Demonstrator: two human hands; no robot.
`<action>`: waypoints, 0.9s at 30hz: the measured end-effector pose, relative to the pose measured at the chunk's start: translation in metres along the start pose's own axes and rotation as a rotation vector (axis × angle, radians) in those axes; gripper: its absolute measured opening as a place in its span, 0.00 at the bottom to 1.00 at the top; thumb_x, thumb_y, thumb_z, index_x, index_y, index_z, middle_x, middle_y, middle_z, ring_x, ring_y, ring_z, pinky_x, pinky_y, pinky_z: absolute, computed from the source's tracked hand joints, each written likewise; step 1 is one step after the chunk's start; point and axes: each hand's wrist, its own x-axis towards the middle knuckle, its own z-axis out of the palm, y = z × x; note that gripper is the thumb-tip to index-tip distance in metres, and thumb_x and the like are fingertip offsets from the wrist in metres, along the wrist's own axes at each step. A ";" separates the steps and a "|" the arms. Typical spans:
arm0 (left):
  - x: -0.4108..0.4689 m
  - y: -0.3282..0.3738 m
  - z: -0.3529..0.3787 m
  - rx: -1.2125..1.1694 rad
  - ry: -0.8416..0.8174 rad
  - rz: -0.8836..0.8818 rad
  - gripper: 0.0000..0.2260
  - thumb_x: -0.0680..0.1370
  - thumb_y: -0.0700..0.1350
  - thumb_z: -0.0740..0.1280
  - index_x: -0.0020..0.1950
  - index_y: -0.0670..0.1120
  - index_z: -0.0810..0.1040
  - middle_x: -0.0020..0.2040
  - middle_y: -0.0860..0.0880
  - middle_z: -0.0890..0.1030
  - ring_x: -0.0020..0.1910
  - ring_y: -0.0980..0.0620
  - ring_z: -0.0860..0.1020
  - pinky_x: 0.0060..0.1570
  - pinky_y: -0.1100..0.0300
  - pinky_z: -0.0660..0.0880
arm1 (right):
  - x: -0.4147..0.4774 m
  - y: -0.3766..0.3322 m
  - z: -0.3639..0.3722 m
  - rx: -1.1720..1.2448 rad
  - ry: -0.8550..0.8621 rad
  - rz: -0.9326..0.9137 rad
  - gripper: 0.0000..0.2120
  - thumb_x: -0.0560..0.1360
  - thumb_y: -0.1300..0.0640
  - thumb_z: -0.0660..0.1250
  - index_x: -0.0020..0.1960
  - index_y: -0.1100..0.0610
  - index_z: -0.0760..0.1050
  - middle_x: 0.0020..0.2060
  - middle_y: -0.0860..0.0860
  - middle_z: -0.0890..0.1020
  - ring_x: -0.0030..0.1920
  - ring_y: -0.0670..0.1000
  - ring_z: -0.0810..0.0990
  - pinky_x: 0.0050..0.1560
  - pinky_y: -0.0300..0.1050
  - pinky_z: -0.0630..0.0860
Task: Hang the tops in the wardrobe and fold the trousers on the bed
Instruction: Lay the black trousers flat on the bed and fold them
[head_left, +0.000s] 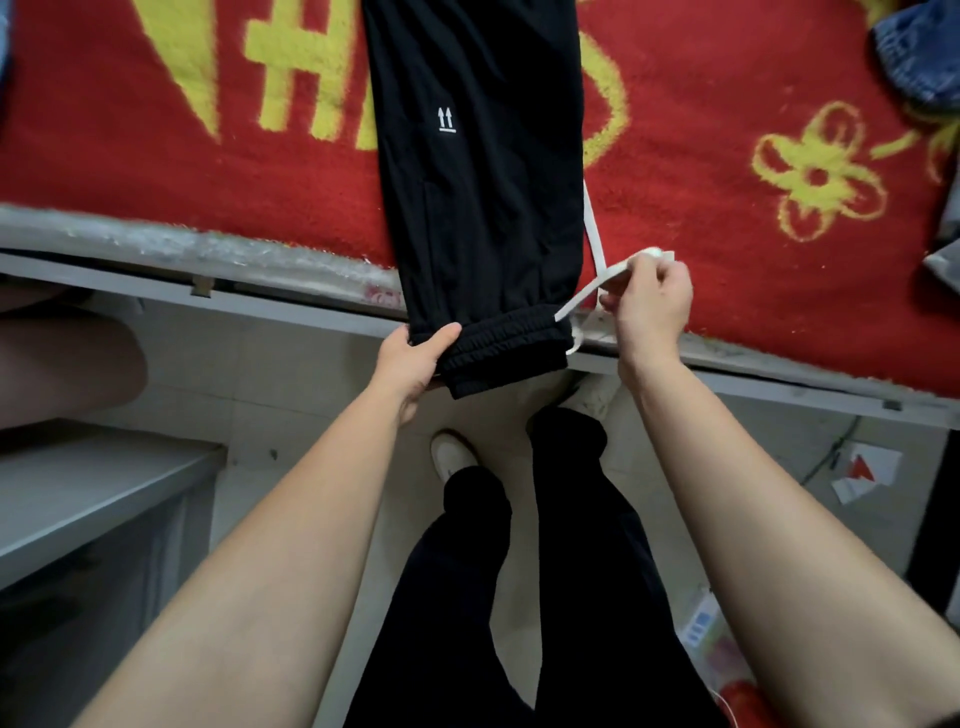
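head view: the black trousers (478, 182) lie lengthwise on the bed (291, 306), legs running away across the red blanket (182, 171), with the waistband (498, 338) hanging just over the near edge. the left hand (415, 358) grips the left corner of the waistband, thumb on top. the right hand (649, 306) pinches the white drawstring (592, 228), which loops out from the right side of the waistband and trails up along the trouser edge.

the step in hand looks like tidying the cord before folding. it is best tucked inside the waistband or laid flat on the cloth, so it does not dangle out of the finished fold. the left hand should hold the waistband taut while the right feeds the cord in. then the waistband needs drawing fully onto the blanket, since a fold made over the edge will slip.

around: a denim garment (919, 52) lies at the far right corner of the bed, well apart from the trousers. papers (865, 470) lie on the floor to the right. the person's own legs and a white shoe (452, 454) stand close to the bed. nothing lies on the trousers themselves.
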 end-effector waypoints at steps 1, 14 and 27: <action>-0.001 -0.001 0.000 -0.058 -0.021 -0.022 0.17 0.75 0.46 0.74 0.61 0.43 0.78 0.55 0.46 0.84 0.51 0.48 0.83 0.52 0.49 0.81 | -0.002 -0.004 0.004 -0.007 -0.017 -0.064 0.03 0.75 0.54 0.62 0.43 0.53 0.70 0.40 0.51 0.78 0.40 0.49 0.79 0.47 0.53 0.81; -0.018 -0.011 0.000 0.021 0.071 -0.013 0.23 0.74 0.56 0.68 0.61 0.48 0.64 0.61 0.44 0.77 0.58 0.44 0.79 0.59 0.43 0.77 | -0.030 0.062 0.003 -0.294 -0.429 0.247 0.12 0.78 0.46 0.68 0.55 0.53 0.77 0.51 0.50 0.82 0.49 0.49 0.81 0.42 0.45 0.79; -0.038 -0.043 0.006 0.020 0.024 -0.207 0.15 0.73 0.38 0.74 0.56 0.44 0.74 0.53 0.44 0.82 0.49 0.45 0.82 0.46 0.49 0.81 | -0.044 0.063 -0.031 -0.489 -0.438 0.388 0.15 0.74 0.48 0.64 0.55 0.57 0.72 0.53 0.55 0.78 0.53 0.57 0.80 0.37 0.53 0.82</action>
